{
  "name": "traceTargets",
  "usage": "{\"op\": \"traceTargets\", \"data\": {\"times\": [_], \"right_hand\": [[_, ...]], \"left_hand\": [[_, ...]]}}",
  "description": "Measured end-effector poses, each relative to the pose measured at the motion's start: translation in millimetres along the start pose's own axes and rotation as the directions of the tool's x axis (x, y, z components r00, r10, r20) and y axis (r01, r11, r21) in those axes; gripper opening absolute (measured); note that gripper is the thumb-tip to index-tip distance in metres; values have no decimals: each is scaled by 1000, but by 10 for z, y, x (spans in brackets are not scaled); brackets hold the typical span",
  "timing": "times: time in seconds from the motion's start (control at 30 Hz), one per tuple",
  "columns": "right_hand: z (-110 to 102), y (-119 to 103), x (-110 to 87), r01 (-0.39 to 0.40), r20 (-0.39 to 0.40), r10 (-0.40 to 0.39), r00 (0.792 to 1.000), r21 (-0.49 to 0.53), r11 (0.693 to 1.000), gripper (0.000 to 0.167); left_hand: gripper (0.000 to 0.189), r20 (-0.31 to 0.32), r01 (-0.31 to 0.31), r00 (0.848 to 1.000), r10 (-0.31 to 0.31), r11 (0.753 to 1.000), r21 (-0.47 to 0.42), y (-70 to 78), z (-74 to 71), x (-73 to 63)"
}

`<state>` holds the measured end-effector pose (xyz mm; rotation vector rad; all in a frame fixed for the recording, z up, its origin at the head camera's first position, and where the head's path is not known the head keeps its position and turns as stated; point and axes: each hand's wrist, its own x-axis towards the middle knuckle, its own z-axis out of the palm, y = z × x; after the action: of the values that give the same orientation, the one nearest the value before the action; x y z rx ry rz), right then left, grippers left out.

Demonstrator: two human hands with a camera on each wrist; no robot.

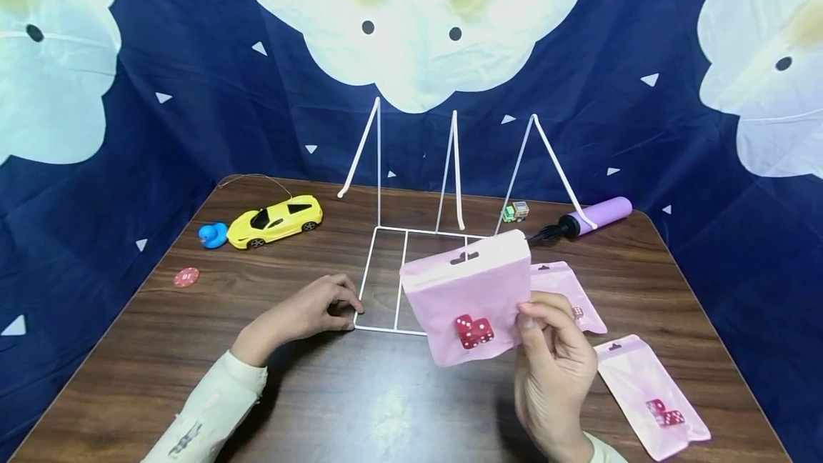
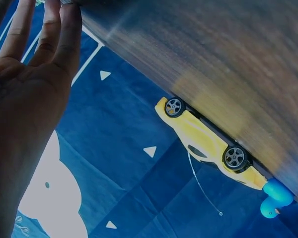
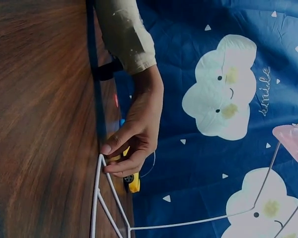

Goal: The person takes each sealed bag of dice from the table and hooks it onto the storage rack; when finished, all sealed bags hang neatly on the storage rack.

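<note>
Near the white rack (image 1: 403,252), the right hand (image 1: 556,366) pinches a pink pouch (image 1: 466,297), its hole (image 1: 465,258) best kept uncovered, while the left hand (image 1: 321,307) pinches, and should steady, the rack's near-left corner.

Three pink bags (image 1: 463,291), dice (image 1: 474,333) unclear

The bag (image 1: 463,291) I hold is pink with a paler top band; its dice (image 1: 474,332) are red with white pips. Two further bags, one behind (image 1: 558,284) and one at the right (image 1: 646,386), match in pink. The rack (image 1: 401,279) is white. My sleeve (image 1: 215,399) is off-white with a dark print. Toy car (image 1: 275,223): yellow, black windows. Duck (image 1: 213,235): blue. Chip (image 1: 186,277): red. Pump (image 1: 601,218): purple and black. Table (image 1: 321,406): brown wood grain. Backdrop (image 1: 212,127): dark blue, white triangles and clouds.
</note>
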<state>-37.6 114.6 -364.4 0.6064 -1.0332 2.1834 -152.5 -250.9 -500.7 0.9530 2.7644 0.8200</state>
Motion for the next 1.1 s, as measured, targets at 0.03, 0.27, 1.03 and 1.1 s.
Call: {"op": "traceTargets", "data": {"times": [0.03, 0.27, 1.03, 1.1], "right_hand": [[5, 4, 1, -2, 2, 2, 1000, -7, 1000, 12], [50, 15, 12, -16, 0, 16, 1000, -15, 1000, 13], [286, 112, 23, -92, 55, 92, 994, -5, 996, 15], [286, 116, 26, -95, 62, 96, 993, -11, 995, 16]], "left_hand": [[24, -1, 3, 1000, -3, 1000, 6, -33, 20, 3], [22, -1, 7, 1000, -7, 1000, 3, -70, 31, 6], [19, -30, 63, 997, -69, 985, -158, 512, -767, -271], [21, -53, 103, 992, -114, 980, -172, 472, -869, -347]]}}
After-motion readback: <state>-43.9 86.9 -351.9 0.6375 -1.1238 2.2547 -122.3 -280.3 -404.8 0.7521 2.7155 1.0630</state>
